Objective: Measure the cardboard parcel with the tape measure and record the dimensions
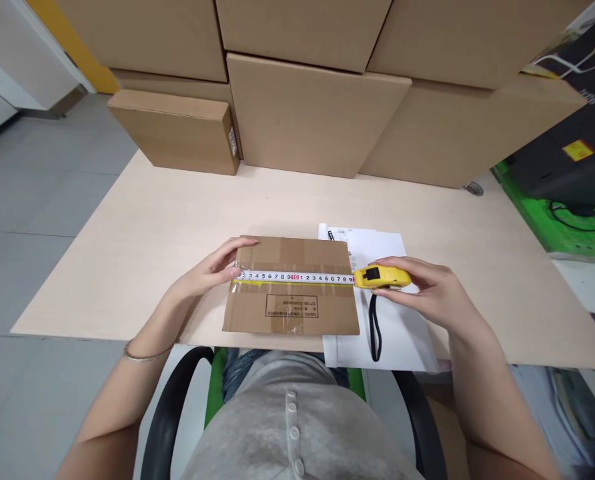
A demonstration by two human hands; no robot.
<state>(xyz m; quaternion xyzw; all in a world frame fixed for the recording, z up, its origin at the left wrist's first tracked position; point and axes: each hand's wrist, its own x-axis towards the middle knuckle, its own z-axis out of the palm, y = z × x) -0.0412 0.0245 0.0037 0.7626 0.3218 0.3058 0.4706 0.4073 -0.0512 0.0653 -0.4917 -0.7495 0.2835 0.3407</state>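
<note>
A small brown cardboard box [297, 257] with clear tape and a printed label block lies near the table's front edge. Across its top, from left to right, runs the white blade [310, 279] of a tape measure. My right hand [427, 287] grips the yellow tape measure case [390, 277] just past the box's right edge, fingers above and thumb below. A black wrist strap [375, 330] hangs from the case onto white papers [407, 333]. My left hand [215, 267] holds the box's left end, its thumb by the blade's end; the blade's very tip is hidden there.
Large cardboard boxes [307, 120] stand stacked along the back of the table [127, 267]. A flatter box [172, 133] stands at back left. On the right are a dark machine [567, 153] and a green surface [577, 230]. Chair armrests [170, 413] flank me.
</note>
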